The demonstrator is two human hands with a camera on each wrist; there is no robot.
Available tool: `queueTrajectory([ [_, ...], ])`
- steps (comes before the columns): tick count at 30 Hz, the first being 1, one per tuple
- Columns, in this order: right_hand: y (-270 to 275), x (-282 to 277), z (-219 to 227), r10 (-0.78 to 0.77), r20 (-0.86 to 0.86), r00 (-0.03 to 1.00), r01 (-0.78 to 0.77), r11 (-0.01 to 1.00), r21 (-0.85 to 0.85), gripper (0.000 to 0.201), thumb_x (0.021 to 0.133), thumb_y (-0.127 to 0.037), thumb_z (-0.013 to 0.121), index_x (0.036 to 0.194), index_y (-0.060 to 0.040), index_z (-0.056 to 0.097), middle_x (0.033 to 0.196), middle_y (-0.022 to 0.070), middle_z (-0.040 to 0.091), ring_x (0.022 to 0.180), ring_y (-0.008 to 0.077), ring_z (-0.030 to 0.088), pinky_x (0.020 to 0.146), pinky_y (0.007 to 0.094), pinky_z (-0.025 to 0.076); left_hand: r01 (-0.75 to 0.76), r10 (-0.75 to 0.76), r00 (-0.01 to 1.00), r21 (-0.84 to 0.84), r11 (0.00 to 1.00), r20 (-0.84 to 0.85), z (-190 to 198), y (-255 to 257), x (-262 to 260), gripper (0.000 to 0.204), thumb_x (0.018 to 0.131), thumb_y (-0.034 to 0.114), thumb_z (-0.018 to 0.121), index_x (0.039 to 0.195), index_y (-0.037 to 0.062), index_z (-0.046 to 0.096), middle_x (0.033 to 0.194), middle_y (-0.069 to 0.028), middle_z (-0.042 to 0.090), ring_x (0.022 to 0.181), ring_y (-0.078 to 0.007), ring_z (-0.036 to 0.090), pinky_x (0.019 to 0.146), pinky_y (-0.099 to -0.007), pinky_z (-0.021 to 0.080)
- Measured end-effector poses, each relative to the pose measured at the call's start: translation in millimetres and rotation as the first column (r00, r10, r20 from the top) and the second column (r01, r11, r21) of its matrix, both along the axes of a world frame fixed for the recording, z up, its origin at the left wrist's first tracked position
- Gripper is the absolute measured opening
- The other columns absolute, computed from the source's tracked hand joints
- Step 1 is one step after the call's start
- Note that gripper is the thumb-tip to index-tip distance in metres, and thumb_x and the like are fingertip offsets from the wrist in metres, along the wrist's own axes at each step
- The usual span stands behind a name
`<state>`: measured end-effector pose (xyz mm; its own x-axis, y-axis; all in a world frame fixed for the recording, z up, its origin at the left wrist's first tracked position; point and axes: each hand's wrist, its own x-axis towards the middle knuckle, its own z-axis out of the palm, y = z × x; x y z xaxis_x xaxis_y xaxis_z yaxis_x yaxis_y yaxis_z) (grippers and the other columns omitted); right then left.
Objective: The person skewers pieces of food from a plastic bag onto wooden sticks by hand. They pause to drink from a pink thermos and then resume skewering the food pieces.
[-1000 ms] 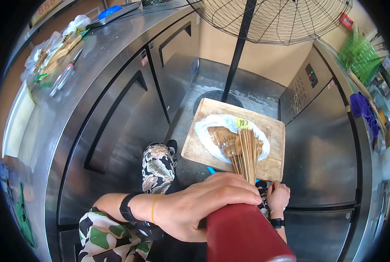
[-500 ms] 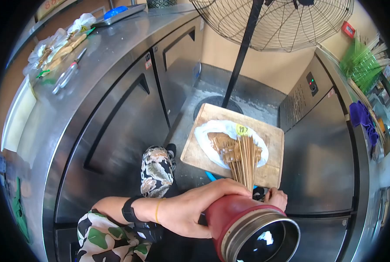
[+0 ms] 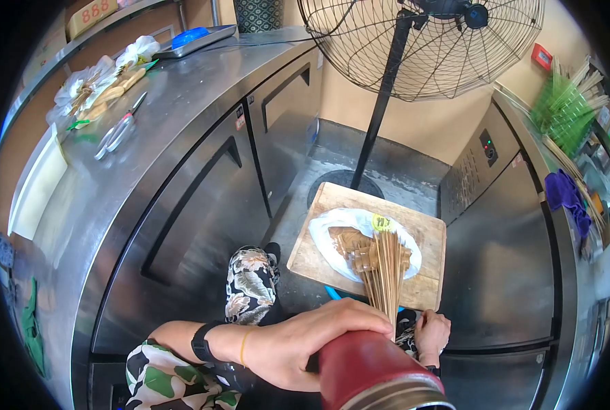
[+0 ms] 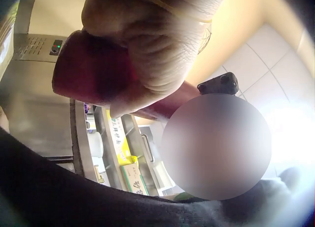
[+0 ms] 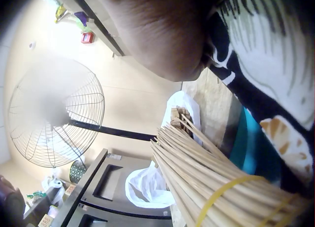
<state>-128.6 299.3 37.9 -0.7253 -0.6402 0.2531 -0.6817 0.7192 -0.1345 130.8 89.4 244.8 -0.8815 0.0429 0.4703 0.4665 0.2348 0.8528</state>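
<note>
My left hand grips a red flask with a bare steel rim at the bottom of the head view. In the left wrist view the flask lies tilted, its far end at a blurred round patch. My right hand rests beside the board's near right corner, over patterned trousers, with nothing seen in it. Between the knees stands a bundle of thin wooden skewers, bound with yellow bands in the right wrist view. Behind it, brown food pieces lie in a white plastic bag.
The bag lies on a wooden cutting board. Beyond rises a black stand fan. Steel cabinets flank both sides; the left counter bears scissors, plastic bags and a tray. On the right are a purple cloth and green-wrapped sticks.
The flask's open mouth tipped into sight half a second ago; now it is turned away and lower. The head view has tilted up slightly. My right hand stays by the board.
</note>
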Motion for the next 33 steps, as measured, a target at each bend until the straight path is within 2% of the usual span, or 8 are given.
queueTrajectory([
  [10,1.0,1.4,0.1,-0.001,-0.019,1.0,0.001,1.0,-0.012,0.006,0.073,-0.015,0.061,0.074,-0.0091,0.062,0.073,0.0092,0.063,0.076,0.026,0.058,0.076,0.0375,0.043,0.039,-0.038,0.999,0.015,0.999,-0.038,1.5,6.8,-0.7,0.073,0.068,0.007,0.074,0.13,0.0051,0.036,0.123,-0.0134,0.046,0.116,-0.0314,0.044,0.097,-0.0415,0.035],
  [13,0.2,3.2,1.9,-0.012,-0.022,1.0,0.012,1.0,-0.01,0.006,0.073,-0.015,0.061,0.073,-0.0093,0.062,0.073,0.009,0.063,0.077,0.0258,0.058,0.076,0.0372,0.043,0.04,-0.039,0.996,0.004,0.999,-0.074,-7.5,5.8,-1.3,0.07,0.076,0.029,0.072,0.13,0.0039,0.036,0.126,-0.0179,0.047,0.119,-0.0323,0.044,0.104,-0.0503,0.025],
  [22,-0.5,2.4,1.4,-0.004,-0.009,1.0,0.004,1.0,0.003,0.006,0.073,-0.015,0.061,0.075,-0.0095,0.063,0.073,0.0096,0.062,0.077,0.0261,0.058,0.076,0.0373,0.043,-0.043,0.033,0.985,-0.056,0.997,-0.171,-3.6,0.7,-0.7,0.067,0.078,0.034,0.07,0.127,0.0012,0.04,0.121,-0.0188,0.05,0.114,-0.0337,0.048,0.1,-0.0514,0.029],
  [28,0.6,0.8,-3.7,-0.038,-0.007,0.999,0.038,0.999,0.009,0.006,0.074,-0.014,0.061,0.075,-0.0091,0.063,0.072,0.0106,0.062,0.077,0.0263,0.058,0.076,0.0374,0.043,-0.055,0.039,0.978,-0.078,0.995,-0.203,-0.7,-1.0,-1.2,0.066,0.078,0.035,0.07,0.127,0.0014,0.04,0.12,-0.0188,0.051,0.113,-0.0334,0.048,0.1,-0.0512,0.03],
  [33,1.8,-0.4,-4.2,0.001,-0.002,1.0,-0.001,1.0,0.005,0.007,0.074,-0.015,0.06,0.076,-0.0083,0.062,0.073,0.0117,0.061,0.076,0.0276,0.058,0.076,0.0381,0.043,-0.052,0.031,0.977,-0.094,0.994,-0.21,1.5,-1.8,-2.5,0.065,0.078,0.034,0.07,0.127,0.0021,0.04,0.12,-0.0185,0.051,0.113,-0.0333,0.048,0.099,-0.0511,0.03],
])
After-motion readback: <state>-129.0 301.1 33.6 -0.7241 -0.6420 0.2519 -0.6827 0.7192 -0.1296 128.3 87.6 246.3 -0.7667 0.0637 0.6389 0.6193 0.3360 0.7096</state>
